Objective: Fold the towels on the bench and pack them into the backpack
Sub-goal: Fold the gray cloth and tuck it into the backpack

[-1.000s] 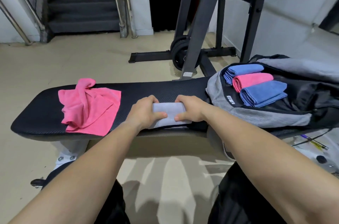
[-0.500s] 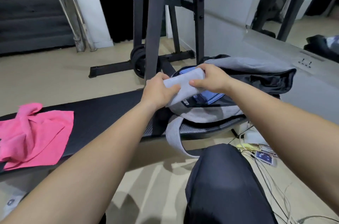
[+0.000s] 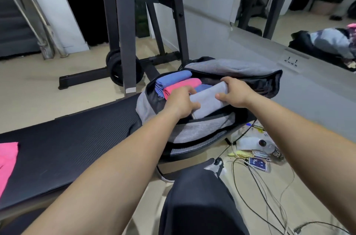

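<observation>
Where the grey towel (image 3: 209,100) is: folded into a thick pad and held tilted in the mouth of the open backpack (image 3: 194,130), with its near end dipping behind the bag's grey front wall.
Left hand (image 3: 180,103): grips the towel's left end, fingers curled over the top and thumb pressed on the near face.
Right hand (image 3: 234,93): grips the right end, fingers wrapped over the far edge, thumb on the near side.
Backpack: lies unzipped on the right end of the black tabletop (image 3: 77,138), its flap thrown back toward the wall.
Packed row: a folded blue towel (image 3: 173,79) farthest back, a folded pink towel (image 3: 183,84) touching it, and a second blue towel (image 3: 203,87) peeking out between the pink one and the grey one, mostly hidden.
Loose pink towel (image 3: 7,157): unfolded at the tabletop's left end, well apart from the bag and cut off by the edge of view.
Behind: a black rack (image 3: 125,23) with weight plates (image 3: 119,70) at its foot.
Floor, right: tangled cables (image 3: 260,186) and a clear bottle (image 3: 269,148) near the bag's end.
</observation>
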